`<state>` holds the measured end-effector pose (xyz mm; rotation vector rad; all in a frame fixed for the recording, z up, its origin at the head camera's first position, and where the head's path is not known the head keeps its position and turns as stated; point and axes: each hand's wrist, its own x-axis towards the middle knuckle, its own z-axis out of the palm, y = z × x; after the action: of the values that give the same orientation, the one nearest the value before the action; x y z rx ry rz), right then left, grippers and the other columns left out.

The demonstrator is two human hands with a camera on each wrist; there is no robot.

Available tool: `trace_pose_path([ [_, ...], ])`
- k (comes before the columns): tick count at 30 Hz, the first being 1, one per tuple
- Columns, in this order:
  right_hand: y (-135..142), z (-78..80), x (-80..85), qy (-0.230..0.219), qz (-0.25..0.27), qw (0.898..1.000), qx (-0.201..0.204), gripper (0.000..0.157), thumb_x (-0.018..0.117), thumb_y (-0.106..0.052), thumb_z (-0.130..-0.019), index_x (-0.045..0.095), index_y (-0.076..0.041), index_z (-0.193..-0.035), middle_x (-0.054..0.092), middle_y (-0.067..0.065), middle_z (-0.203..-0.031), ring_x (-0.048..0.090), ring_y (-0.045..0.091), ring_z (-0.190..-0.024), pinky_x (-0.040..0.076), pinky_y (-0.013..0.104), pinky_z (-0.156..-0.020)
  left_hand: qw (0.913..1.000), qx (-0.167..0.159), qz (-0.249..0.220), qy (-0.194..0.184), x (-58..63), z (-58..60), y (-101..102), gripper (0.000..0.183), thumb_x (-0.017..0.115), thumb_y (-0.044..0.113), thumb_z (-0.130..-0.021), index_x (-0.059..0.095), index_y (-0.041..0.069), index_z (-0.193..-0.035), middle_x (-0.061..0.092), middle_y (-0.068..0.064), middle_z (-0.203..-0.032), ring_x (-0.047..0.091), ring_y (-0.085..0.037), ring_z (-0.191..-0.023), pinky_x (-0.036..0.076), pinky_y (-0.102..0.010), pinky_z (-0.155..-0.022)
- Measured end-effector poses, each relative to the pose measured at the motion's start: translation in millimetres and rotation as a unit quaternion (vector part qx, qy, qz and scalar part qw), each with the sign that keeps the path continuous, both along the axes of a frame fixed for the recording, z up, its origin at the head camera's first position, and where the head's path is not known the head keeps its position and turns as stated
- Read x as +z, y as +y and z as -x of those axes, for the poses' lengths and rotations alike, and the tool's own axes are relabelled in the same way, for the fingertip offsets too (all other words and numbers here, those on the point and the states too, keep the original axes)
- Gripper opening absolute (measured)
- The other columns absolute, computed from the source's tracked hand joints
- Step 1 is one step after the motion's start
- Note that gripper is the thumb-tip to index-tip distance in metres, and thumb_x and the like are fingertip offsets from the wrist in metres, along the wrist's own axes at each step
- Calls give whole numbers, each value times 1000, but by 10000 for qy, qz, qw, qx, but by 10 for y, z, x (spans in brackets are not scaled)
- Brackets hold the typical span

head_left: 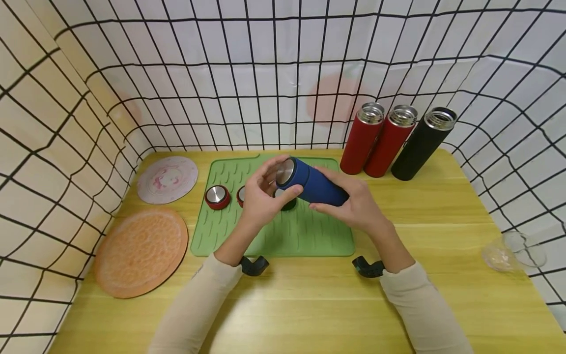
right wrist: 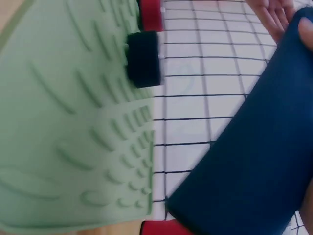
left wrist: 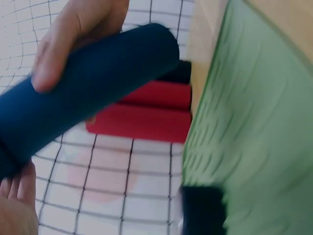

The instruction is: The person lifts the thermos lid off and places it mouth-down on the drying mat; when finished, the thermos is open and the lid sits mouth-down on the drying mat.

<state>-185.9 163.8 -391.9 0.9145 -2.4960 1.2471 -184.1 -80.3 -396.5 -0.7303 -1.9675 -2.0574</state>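
A blue thermos bottle [head_left: 323,187] is held tilted above the green ribbed mat, its silver-topped cap [head_left: 286,171] pointing up and to the left. My right hand [head_left: 358,202] grips the body near its base. At the cap end is my left hand [head_left: 261,199], thumb on the near side and fingers around the far side. Below on the mat [head_left: 305,236] sit a red lid [head_left: 217,196], a second red lid [head_left: 240,196] partly hidden by my left hand, and a black lid [head_left: 289,204] mostly behind the thermos. The right wrist view also shows the black lid [right wrist: 143,59].
Two red bottles [head_left: 360,142] [head_left: 389,145] and a black bottle [head_left: 420,147] stand lidless at the back right. On the left lie a pink-white round mat [head_left: 168,179] and an orange round mat [head_left: 141,253]. A clear glass [head_left: 513,251] is near the right edge; black wire grid [head_left: 274,64] surrounds the table.
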Motion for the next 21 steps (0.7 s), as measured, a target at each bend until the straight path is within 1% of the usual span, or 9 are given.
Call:
trace_pose_path([
  [1,5,3,12,13,-32,9999,102,83,92,-19,-77,54,-24,-151,66,8,-138,64,25,-112,57,44,-87,9998,-171,-4,104,8,9,-11,82,81,55,-84,54,10,-147,57,-16,-148,59,-22,-133,52,-25,-100],
  [3,21,5,30,-77,-30,9993,372,82,92,-18,-76,56,-22,-150,68,7,-136,64,23,-109,56,40,-85,9960,-726,95,514,43,22,-51,82,79,50,-88,50,4,-149,53,-20,-151,53,-29,-139,49,-33,-110],
  [6,41,-4,52,-368,83,9964,757,80,91,-17,-78,56,-21,-150,68,6,-134,62,21,-108,55,36,-86,9791,-1761,176,1003,110,31,-121,81,74,40,-95,41,-5,-153,44,-25,-156,41,-38,-148,43,-45,-118],
  [8,48,-13,59,-538,207,9944,890,78,90,-17,-79,56,-21,-149,69,7,-133,62,22,-108,55,37,-87,9712,-2103,195,1104,139,26,-156,80,72,35,-97,36,-8,-154,41,-25,-158,38,-37,-150,43,-46,-118],
  [10,57,-20,65,-684,280,9931,913,77,89,-18,-81,56,-22,-150,68,7,-134,61,23,-111,55,40,-90,9694,-2207,137,1065,146,26,-175,80,72,33,-97,35,-10,-154,40,-26,-157,39,-36,-149,46,-43,-115],
  [12,73,-24,67,-719,290,9934,846,76,88,-19,-81,56,-23,-150,67,7,-135,61,23,-113,55,42,-92,9724,-2103,101,1003,138,36,-169,80,73,33,-97,37,-9,-153,43,-27,-155,43,-33,-146,47,-39,-114],
  [15,79,-31,66,-620,247,9956,661,77,89,-18,-80,57,-24,-149,68,6,-135,63,21,-113,56,43,-90,9817,-1717,50,826,117,36,-135,80,75,37,-94,42,-7,-152,48,-26,-151,49,-31,-141,48,-34,-112],
  [19,47,-30,51,-127,154,9994,291,81,92,-15,-76,57,-25,-149,69,6,-133,65,20,-108,57,39,-85,9964,-693,182,447,104,-15,-80,83,77,49,-89,49,0,-151,55,-20,-149,58,-27,-134,54,-27,-98],
  [21,20,-28,53,161,122,9997,120,82,93,-17,-75,57,-24,-149,69,6,-134,65,21,-109,57,38,-85,9993,-159,317,114,114,-49,-61,84,77,57,-86,53,7,-150,58,-11,-148,61,-21,-130,54,-25,-93],
])
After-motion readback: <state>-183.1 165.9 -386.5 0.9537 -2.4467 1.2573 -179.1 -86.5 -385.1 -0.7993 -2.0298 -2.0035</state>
